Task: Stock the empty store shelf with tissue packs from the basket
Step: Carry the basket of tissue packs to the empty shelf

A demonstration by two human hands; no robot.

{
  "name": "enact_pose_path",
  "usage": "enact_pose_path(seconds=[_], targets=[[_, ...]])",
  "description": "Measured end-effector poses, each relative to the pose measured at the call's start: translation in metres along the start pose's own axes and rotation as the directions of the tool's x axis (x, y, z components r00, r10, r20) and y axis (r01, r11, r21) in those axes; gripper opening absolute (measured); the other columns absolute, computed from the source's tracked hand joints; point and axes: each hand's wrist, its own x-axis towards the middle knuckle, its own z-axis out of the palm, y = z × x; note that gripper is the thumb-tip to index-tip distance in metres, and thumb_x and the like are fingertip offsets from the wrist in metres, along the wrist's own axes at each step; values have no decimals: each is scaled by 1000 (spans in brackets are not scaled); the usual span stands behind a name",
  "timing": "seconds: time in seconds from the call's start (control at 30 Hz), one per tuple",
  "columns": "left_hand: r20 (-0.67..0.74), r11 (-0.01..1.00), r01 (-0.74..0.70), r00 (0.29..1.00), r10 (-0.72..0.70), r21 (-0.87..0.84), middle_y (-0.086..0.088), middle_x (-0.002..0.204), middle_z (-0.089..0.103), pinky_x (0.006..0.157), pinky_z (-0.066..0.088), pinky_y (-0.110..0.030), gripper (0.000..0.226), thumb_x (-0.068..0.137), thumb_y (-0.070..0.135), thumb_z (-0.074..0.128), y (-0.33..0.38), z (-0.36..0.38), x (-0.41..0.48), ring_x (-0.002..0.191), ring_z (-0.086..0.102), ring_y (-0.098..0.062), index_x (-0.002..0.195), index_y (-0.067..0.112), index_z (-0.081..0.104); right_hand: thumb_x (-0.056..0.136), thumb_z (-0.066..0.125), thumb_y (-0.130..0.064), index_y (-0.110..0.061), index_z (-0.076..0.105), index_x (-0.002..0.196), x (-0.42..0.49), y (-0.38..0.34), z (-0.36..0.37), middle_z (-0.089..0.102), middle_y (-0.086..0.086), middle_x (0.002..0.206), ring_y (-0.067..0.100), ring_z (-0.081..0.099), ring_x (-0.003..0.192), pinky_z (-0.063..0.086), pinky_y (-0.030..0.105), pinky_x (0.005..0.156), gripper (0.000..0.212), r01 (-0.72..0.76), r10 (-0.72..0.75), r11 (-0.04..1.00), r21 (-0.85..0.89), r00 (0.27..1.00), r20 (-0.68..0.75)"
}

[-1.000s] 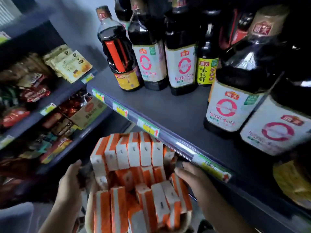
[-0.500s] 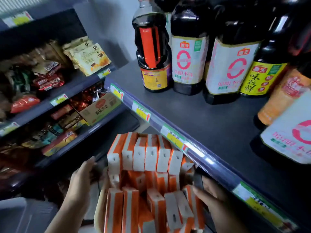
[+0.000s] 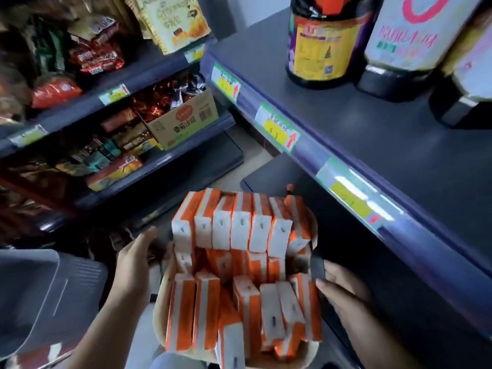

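Store aisle, dark shelving: sauce bottles (image 3: 322,49) on the far right shelf, snack bags (image 3: 95,54) on the left racks. Basket (image 3: 159,326) is carried between both hands, likely for a level carry under a full load. Left hand (image 3: 135,258) lies flat, fingers straight, against the basket's left side. Right hand (image 3: 343,291) is at the right rim on a dark piece; can't tell if it wraps. Tissue packs (image 3: 239,230) stand inside, between the hands, none picked. Lower shelf (image 3: 269,177) just beyond looks like the target.
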Motion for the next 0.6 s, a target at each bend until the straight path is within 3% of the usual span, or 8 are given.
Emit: enact_pose_path(seconds=[0.03, 0.07, 0.13, 0.23, 0.3, 0.37, 0.47, 0.6], targets=[[-14, 1000, 5, 1000, -5, -8, 2, 60, 67, 66, 48, -34, 30, 103, 24, 55, -10, -6, 9, 59, 60, -17, 77, 14, 67, 60, 91, -64, -24, 69, 131, -7, 32, -25, 72, 14, 128, 32, 65, 125, 39, 63, 114, 85, -213, 216, 976, 43, 970, -110], [-21, 1000, 10, 1000, -10, -3, 2, 58, 65, 65, 46, -35, 31, 103, 25, 54, -19, -11, 18, 55, 59, -16, 76, 15, 65, 60, 91, -63, -25, 69, 131, 0, 42, -19, 72, 13, 129, 31, 65, 126, 38, 63, 114, 84, -214, 213, 976, -47, 977, -23], [-40, 1000, 29, 999, -28, 12, 0, 55, 61, 59, 45, -32, 30, 101, 28, 54, -39, -20, 36, 47, 57, -14, 76, 14, 64, 58, 92, -62, -26, 71, 129, 12, 71, -24, 73, 12, 127, 30, 66, 125, 39, 62, 113, 83, -231, 202, 949, -214, 968, -149], [-73, 998, 15, 997, -11, 55, 3, 50, 60, 48, 45, -22, 25, 100, 20, 50, -78, -37, 67, 41, 55, -8, 77, 14, 57, 56, 91, -56, -43, 77, 115, 44, 109, -20, 77, -4, 118, 12, 71, 114, 46, 48, 104, 62, -250, 230, 941, -227, 967, -112], [-70, 995, -2, 998, 9, 95, 10, 55, 64, 58, 46, -25, 21, 99, 24, 51, -102, -46, 85, 48, 58, -1, 81, 18, 58, 62, 87, -50, -42, 77, 115, 63, 147, -26, 76, -8, 122, 8, 70, 116, 45, 43, 104, 55, -270, 255, 949, -162, 961, -106], [-118, 997, 54, 992, -48, 54, 4, 59, 62, 59, 43, -27, 19, 89, 29, 58, -126, -52, 107, 51, 56, -13, 81, 15, 66, 68, 77, -38, -30, 79, 112, 82, 169, -21, 76, -1, 122, 8, 72, 112, 47, 36, 96, 44, -316, 296, 941, -119, 942, -155], [-184, 993, 118, 976, -120, -20, -7, 66, 60, 55, 45, -28, 20, 77, 34, 64, -165, -55, 143, 54, 53, -20, 76, 15, 69, 72, 67, -30, -39, 83, 90, 115, 207, -18, 79, -9, 108, -3, 72, 99, 54, 19, 82, 26, -298, 279, 946, -130, 949, -147], [-203, 988, 151, 967, -156, -39, -1, 66, 63, 64, 41, -36, 26, 82, 45, 63, -215, -55, 177, 55, 55, -16, 71, 21, 68, 71, 83, -42, -51, 78, 104, 153, 261, -35, 75, -17, 120, -4, 66, 116, 50, 26, 99, 34, -295, 274, 932, -212, 954, -122]])
